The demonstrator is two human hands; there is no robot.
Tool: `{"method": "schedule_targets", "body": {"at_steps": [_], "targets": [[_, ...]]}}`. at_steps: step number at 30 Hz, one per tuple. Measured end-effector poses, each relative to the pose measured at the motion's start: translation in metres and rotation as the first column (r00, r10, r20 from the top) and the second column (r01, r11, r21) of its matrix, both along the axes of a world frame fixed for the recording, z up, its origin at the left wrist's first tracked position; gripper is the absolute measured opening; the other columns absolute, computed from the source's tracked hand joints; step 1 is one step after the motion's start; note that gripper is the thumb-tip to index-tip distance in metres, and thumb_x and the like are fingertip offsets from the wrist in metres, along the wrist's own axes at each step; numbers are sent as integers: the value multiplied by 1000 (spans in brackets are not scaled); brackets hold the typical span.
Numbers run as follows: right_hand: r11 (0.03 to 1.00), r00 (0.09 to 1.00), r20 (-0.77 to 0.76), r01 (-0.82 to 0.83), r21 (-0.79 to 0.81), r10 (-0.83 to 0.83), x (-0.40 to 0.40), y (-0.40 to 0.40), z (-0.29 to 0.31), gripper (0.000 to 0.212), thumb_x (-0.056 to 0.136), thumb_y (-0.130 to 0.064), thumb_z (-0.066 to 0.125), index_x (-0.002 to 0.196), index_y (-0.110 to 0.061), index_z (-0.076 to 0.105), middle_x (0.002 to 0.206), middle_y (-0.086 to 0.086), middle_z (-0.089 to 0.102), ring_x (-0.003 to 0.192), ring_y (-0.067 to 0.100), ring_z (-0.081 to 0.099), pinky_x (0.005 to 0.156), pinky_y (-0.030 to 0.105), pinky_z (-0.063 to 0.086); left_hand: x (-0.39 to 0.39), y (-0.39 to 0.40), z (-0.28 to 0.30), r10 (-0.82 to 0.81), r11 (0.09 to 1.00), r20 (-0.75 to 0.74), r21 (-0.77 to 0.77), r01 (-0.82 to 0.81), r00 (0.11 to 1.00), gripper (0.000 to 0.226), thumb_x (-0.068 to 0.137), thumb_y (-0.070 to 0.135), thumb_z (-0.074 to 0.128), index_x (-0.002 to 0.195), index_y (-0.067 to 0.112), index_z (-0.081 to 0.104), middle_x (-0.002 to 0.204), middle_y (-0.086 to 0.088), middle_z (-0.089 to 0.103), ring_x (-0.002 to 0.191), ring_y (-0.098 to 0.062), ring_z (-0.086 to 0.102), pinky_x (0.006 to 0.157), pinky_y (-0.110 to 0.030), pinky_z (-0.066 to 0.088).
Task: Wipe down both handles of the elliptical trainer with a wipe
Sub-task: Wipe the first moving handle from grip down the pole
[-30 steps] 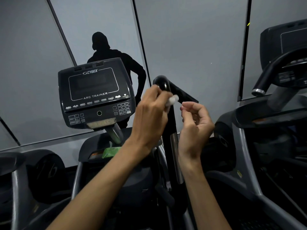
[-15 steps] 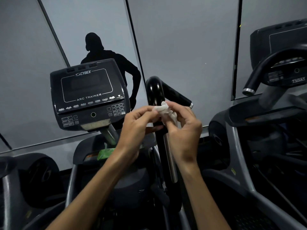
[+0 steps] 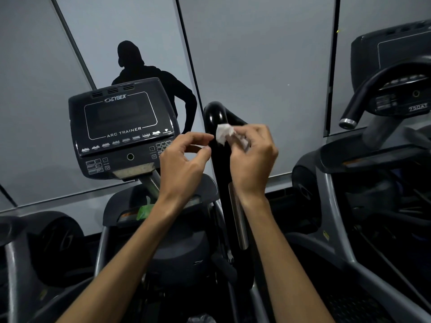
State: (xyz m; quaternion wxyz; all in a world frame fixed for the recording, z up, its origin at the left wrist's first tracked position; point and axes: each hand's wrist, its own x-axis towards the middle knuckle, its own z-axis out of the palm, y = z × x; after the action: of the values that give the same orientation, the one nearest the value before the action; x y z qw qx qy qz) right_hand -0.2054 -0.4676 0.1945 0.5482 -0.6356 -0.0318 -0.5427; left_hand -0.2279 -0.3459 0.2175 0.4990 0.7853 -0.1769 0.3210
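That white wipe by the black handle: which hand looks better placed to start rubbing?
The right hand, probably: it pinches the white wipe right against the black handle. The left hand holds nothing, fingers loosely curled beside the handle.

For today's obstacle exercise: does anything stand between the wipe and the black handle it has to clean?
Nothing visible does. The right hand pinches the wipe directly in front of the black handle, apparently against its surface. The left hand is beside the handle, holding nothing.
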Motion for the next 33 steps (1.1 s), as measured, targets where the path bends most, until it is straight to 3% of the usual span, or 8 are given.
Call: {"method": "schedule_targets", "body": {"at_steps": [6, 12, 16, 18, 21, 24, 27, 33], "targets": [[980, 995, 96, 26, -197, -7, -16, 3, -38, 14, 90, -2, 71, 100, -10, 79, 99, 3, 71, 92, 17, 66, 82, 14, 50, 0, 8, 7, 41, 999, 28, 8, -42, 999, 19, 88, 18, 65, 101, 26, 76, 98, 8, 74, 86, -14, 70, 74, -56, 58], [999, 996, 74, -41, -13, 42, 6, -5, 0, 18, 82, 4, 77, 93, -10, 80, 90, 1, 74, 82, 2, 63, 76, 4, 44, 2, 1, 1, 57, 998, 17, 24, -57, 998, 20, 88, 14, 65, 100, 25, 76, 95, 10, 73, 83, -9, 68, 75, -55, 59], [986, 992, 104, -57, -154, 73, -7, -7, -29, 18, 84, 4, 75, 93, -11, 79, 95, -1, 73, 91, 12, 68, 80, 21, 54, 0, 3, 1, 37, 999, 27, 38, -38, 999, 19, 89, 17, 66, 103, 28, 75, 99, 12, 72, 88, -9, 69, 71, -57, 57], [985, 993, 80, -78, -152, 91, -14, -12, -41, 19, 84, 5, 75, 90, -12, 79, 93, -2, 73, 90, 7, 68, 79, 20, 54, -1, 3, 0, 15, 1000, 11, 27, -15, 1000, 20, 88, 22, 66, 104, 29, 74, 101, 12, 72, 92, -9, 69, 73, -58, 57], [974, 975, 40, -220, 47, 219, 6, -16, -13, 29, 83, 3, 76, 83, -26, 75, 89, -5, 74, 86, 5, 70, 78, 26, 59, -4, -4, -4, -3, 1000, -4, -8, 3, 1000, 25, 84, 22, 65, 107, 29, 73, 103, 9, 71, 95, -9, 68, 76, -58, 58], [831, 879, 110, -474, 290, 464, 26, -11, 8, 32, 83, 6, 76, 80, -26, 74, 90, 4, 76, 85, 14, 73, 78, 32, 60, -7, -2, -3, -11, 1000, -21, -23, 10, 1000, 27, 84, 23, 65, 108, 30, 71, 103, 12, 71, 96, -9, 69, 78, -58, 58], [738, 803, 157, -592, 323, 575, 11, -12, -18, 24, 81, 17, 71, 85, -6, 73, 87, 2, 75, 87, 13, 73, 77, 24, 57, -10, 9, -1, -16, 1000, -38, -26, 15, 999, 27, 84, 24, 65, 110, 30, 71, 105, 13, 72, 100, -11, 69, 80, -59, 57], [685, 785, 120, -594, 422, 607, 25, -14, 1, 35, 81, 20, 68, 76, -14, 71, 69, -11, 74, 68, 2, 69, 64, 17, 54, -12, 1, -11, -33, 999, -40, 20, 34, 999, 28, 88, 15, 70, 114, 25, 69, 110, 8, 71, 96, -5, 69, 79, -49, 60]]}}
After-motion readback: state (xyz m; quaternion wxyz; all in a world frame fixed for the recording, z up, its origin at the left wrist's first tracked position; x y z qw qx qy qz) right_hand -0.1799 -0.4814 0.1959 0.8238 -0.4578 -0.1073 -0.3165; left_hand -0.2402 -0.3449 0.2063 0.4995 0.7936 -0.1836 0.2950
